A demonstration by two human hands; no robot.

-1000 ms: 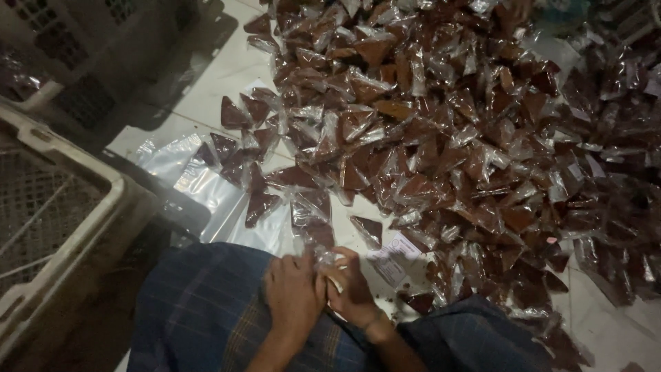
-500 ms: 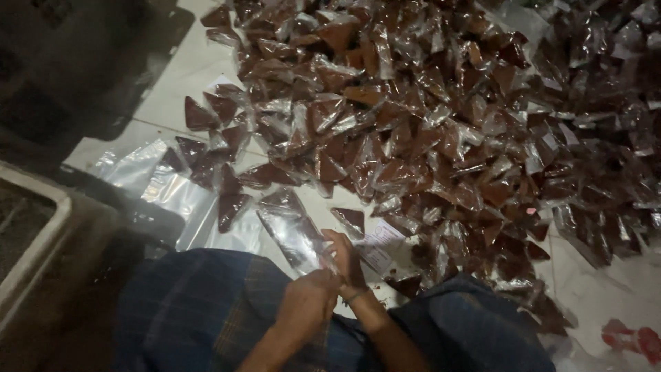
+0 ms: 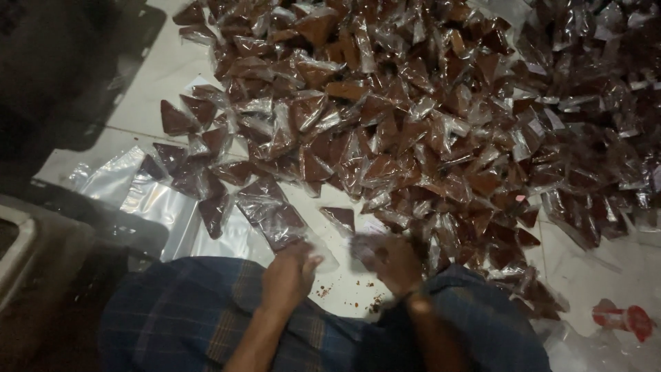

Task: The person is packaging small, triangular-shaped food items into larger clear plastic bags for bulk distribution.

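- Hands, pressed together a second ago over the lap, are now seen drawn apart above the white tiled floor (image 3: 172, 76).
- Left hand (image 3: 288, 274) is closed in a pinch on the lower end of a clear packet (image 3: 275, 215) of dark reddish-brown filling, which lies tilted up and away from the fingers, just beside the edge of the heap.
- Right hand (image 3: 391, 260) is blurred by motion; whether anything is gripped in it cannot be told.
- Empty clear bags (image 3: 148, 200) are spread flat at the left, near the dark crate (image 3: 41, 234).
- Filled triangular packets (image 3: 427, 117) are heaped across the floor ahead and to the right, with a red scrap (image 3: 623, 318) lying well apart at the far right.
- Separation of the hands suggests one packet has been finished and is being moved toward the heap.
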